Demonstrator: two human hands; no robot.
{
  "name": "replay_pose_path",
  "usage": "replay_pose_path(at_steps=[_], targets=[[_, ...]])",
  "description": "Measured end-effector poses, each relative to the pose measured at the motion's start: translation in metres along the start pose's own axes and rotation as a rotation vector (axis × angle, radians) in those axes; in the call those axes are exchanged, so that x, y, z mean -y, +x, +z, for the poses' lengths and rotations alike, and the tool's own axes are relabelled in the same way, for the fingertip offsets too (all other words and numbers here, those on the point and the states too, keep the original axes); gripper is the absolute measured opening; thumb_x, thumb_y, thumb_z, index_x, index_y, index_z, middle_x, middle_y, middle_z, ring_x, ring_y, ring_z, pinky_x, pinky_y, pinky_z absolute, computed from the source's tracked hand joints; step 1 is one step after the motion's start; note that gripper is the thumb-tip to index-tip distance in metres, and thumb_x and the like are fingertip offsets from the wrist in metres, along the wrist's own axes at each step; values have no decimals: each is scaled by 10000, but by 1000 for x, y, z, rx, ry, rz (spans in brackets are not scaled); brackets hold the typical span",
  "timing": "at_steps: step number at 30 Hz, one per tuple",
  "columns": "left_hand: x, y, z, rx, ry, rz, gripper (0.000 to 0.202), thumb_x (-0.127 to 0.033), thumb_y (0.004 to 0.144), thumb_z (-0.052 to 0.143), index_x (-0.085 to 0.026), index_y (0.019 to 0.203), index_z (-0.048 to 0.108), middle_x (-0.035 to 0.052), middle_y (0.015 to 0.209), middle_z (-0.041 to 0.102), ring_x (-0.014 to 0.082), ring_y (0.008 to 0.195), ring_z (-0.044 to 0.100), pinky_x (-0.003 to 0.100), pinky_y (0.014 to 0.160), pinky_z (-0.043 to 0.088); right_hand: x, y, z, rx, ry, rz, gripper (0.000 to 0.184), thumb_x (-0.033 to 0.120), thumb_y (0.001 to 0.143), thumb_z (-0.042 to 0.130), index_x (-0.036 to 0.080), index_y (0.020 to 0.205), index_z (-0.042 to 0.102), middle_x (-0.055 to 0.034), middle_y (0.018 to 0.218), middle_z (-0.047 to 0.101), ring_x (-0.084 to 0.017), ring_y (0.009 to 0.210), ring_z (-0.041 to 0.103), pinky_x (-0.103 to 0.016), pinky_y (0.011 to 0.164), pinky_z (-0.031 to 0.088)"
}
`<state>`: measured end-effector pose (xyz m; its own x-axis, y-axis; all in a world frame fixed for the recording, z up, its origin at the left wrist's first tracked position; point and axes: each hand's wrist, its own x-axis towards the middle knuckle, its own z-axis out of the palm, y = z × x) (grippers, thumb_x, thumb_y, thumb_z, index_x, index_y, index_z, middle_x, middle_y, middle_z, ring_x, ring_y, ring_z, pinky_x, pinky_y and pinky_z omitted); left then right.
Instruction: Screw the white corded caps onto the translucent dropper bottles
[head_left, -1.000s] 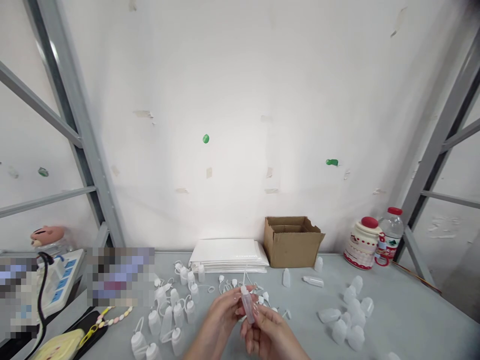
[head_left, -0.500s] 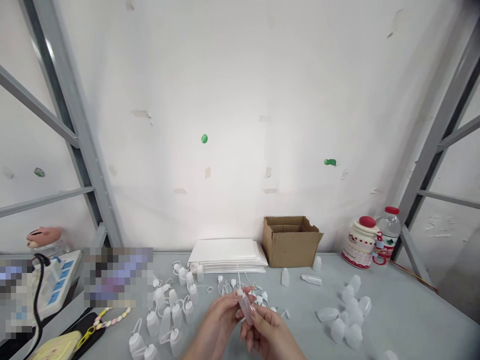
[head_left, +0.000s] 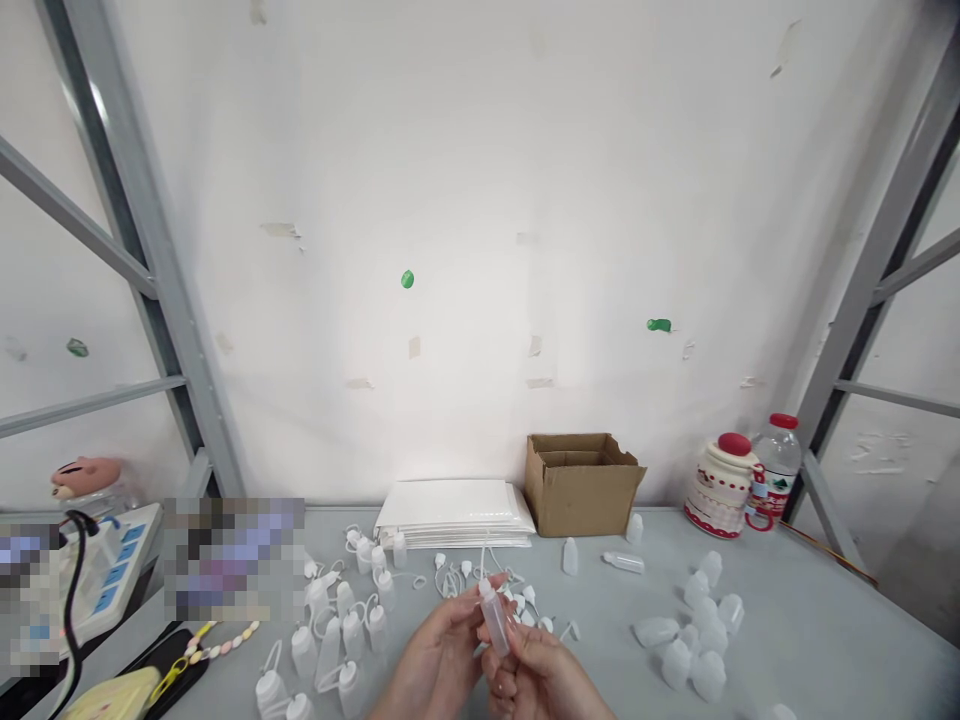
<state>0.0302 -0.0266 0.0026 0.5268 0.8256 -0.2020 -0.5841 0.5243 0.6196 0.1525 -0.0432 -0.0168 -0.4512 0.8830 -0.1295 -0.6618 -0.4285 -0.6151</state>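
Observation:
Near the front middle of the table, my right hand (head_left: pixel 546 668) grips a small translucent plastic squeeze bottle (head_left: pixel 494 622) by its lower body. The bottle leans slightly left, with a white cap and a thin tube at its top. My left hand (head_left: pixel 444 640) is closed around the bottle's cap end; some of its fingers are hidden behind the bottle. Several loose white caps with thin tubes (head_left: pixel 451 580) lie just behind my hands. To the left stand several capped bottles (head_left: pixel 352 632); to the right lies a pile of uncapped bottles (head_left: pixel 705 622).
White flat envelopes (head_left: pixel 454 510) are stacked against the wall beside an open cardboard box (head_left: pixel 583 492). A cream jar (head_left: pixel 718 490) and a red-capped plastic bottle (head_left: pixel 780 460) stand at the back right. A power strip (head_left: pixel 124 560) and a yellow pouch (head_left: pixel 116 695) are on the left.
My right fingers have shifted lower on the bottle, leaving more of its body showing. The bottle stands slightly more upright, still between both hands.

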Motion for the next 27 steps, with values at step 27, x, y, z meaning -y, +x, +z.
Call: replay_pose_path(at_steps=[27], targets=[[-3, 3, -7, -210, 483, 298, 337, -367, 663, 558, -181, 918, 676, 74, 909, 675, 237, 919, 561, 346, 868, 383, 8, -1, 0, -16, -9, -51, 368, 422, 541, 783, 92, 675, 689, -2, 421, 600, -44, 312, 438, -171, 371, 330]])
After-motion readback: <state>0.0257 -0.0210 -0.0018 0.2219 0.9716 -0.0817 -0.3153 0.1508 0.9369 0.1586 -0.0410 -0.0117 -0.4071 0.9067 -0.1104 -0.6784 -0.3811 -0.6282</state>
